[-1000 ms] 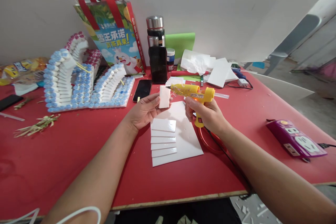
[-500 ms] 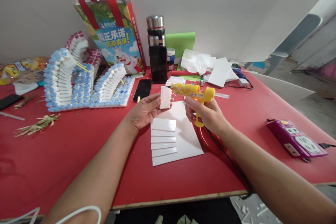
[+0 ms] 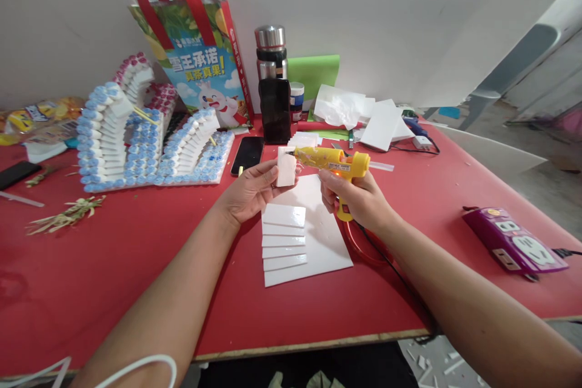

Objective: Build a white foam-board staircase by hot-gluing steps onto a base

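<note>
My left hand (image 3: pixel 257 190) holds a small white rectangular piece (image 3: pixel 286 170) upright between thumb and fingers. A yellow glue gun (image 3: pixel 325 158) is gripped in my right hand (image 3: pixel 359 194), its nozzle at the upper part of the piece. Below both hands lies a white board (image 3: pixel 325 233) on the red table. Several glossy white strips (image 3: pixel 284 216) overlap in a column along the board's left side. A clear glue stick (image 3: pixel 381 166) shows behind the gun.
Blue-and-white built shapes (image 3: pixel 107 139) stand at the left, near a printed bag (image 3: pixel 204 66). A black phone (image 3: pixel 247 156) and dark bottle (image 3: pixel 274 112) are at the back. A purple power strip (image 3: pixel 513 239) sits right. The gun's black cable (image 3: pixel 395 273) crosses the table edge.
The glue gun has shifted slightly left across the top of the white piece, with my right hand. My left hand has barely moved.
</note>
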`<act>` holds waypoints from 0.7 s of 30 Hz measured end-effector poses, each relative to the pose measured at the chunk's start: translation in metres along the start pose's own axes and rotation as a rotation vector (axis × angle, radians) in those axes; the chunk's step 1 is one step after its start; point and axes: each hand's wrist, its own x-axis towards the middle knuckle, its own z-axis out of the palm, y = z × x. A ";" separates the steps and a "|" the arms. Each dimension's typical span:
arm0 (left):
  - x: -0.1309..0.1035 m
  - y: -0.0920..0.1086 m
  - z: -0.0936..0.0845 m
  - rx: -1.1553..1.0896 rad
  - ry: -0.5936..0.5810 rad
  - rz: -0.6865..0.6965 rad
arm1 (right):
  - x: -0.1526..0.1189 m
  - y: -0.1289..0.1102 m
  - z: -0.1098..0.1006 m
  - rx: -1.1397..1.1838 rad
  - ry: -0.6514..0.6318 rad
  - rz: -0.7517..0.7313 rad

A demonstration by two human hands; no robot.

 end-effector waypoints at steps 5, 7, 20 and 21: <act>0.000 0.000 -0.001 -0.018 -0.028 0.021 | -0.001 0.002 0.001 0.013 -0.004 0.038; 0.001 -0.001 -0.003 -0.020 -0.032 0.025 | -0.001 0.002 0.001 0.012 -0.009 0.044; 0.004 -0.002 -0.007 -0.067 0.006 0.047 | -0.002 0.003 0.003 -0.007 -0.024 0.073; 0.004 -0.001 -0.007 -0.066 0.009 0.047 | -0.002 0.003 0.003 -0.007 -0.024 0.075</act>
